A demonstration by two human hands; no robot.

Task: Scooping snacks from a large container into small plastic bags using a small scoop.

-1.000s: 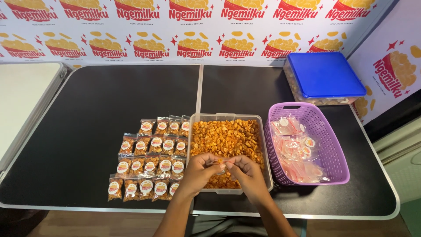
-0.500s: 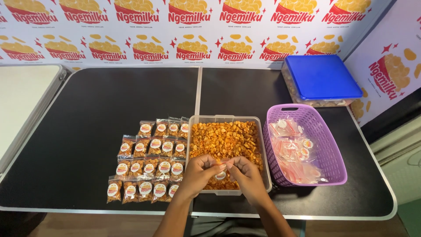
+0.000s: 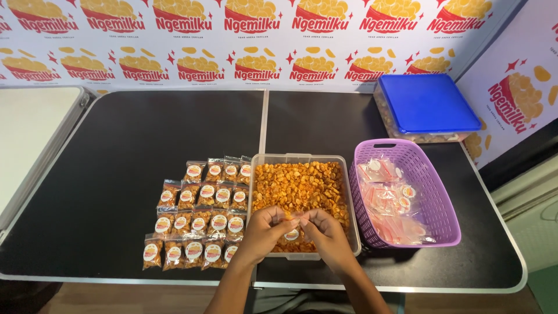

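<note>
Both hands meet over the near end of the clear tub (image 3: 347, 192) of orange snack pieces. The left hand (image 3: 264, 228) and the right hand (image 3: 325, 231) each pinch the top edge of one small bag (image 3: 292, 231), the grip of both closed on it with fingertips nearly touching. The bag hangs just above the snacks, and its round white sticker faces up between the two hands.

Compared with a second ago, very little has shifted: the hands have stayed in the same spot over the tub, and the bag has dropped slightly lower between them, so that the sticker shows more plainly (whether the bag's mouth is sealed cannot be told at this size). Judging by that, the work on this bag's top edge is still in hand.

To the left, the filled bags (image 3: 197, 212) lie in tidy rows on the black surface (image 3: 116, 174), just beside the tub. To the right the purple basket (image 3: 444, 203) holds empty bags, and beyond it sits a box with a blue lid (image 3: 427, 102).
</note>
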